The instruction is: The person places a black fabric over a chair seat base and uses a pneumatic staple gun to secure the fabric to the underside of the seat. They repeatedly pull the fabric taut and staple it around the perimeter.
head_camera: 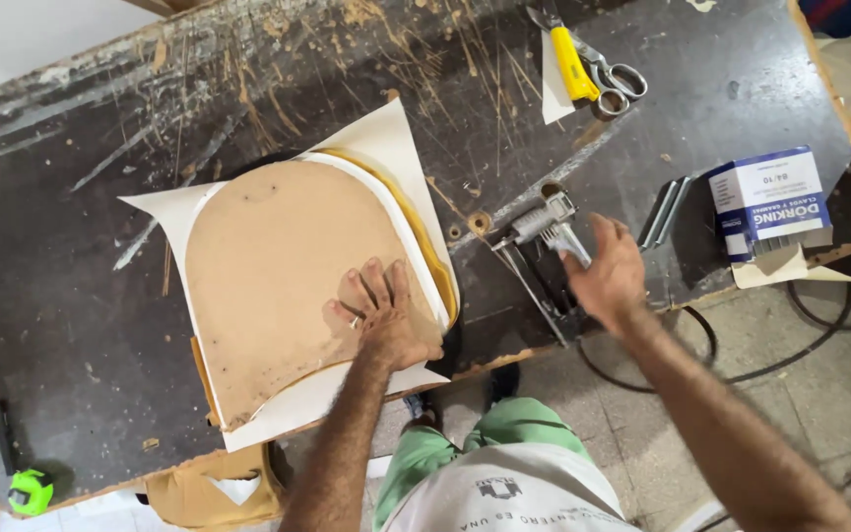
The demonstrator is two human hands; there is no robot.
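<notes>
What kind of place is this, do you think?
Probably an upholstery workshop: a scarred workbench, a seat board lying on white covering material, and a staple gun beside a staple box.

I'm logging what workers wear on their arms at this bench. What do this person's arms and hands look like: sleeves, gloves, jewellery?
Both forearms are bare and hairy, with no sleeves reaching them. The left hand wears no glove; a small ring shows on one finger. The right hand is also ungloved, with no ring or watch visible. No wristbands or markings show.

One seat board (278,266), one scissors (611,81), one staple box (768,200).
</notes>
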